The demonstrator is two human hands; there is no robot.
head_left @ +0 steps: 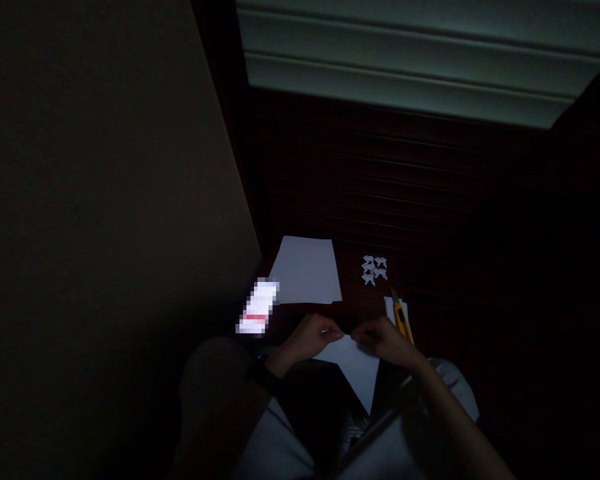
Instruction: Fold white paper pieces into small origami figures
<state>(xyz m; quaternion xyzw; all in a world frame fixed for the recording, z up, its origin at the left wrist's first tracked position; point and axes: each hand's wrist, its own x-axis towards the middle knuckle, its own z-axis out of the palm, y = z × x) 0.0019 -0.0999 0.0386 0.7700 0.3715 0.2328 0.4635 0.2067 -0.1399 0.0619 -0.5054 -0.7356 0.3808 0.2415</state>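
Between my hands, over my lap, is a white sheet of paper (359, 372), one corner pointing down toward me. My left hand (314, 335), with a dark band on its wrist, pinches the sheet's far edge from the left. From the right, my right hand (380, 340) pinches that same edge, a short way from the left fingertips. Both hands are closed on the paper. Just beyond my right hand lies a yellow utility knife (403, 321), partly over some small white paper pieces (390, 309). The fingertips are dim, so fine detail is hard to make out.
A stack of white paper (307, 270) lies on the dark table (350, 287). Left of it glows a pixelated phone (258, 307). Several small folded paper shapes (374, 269) sit together at the back right. A wall (130, 167) rises on the left and slatted panels behind.
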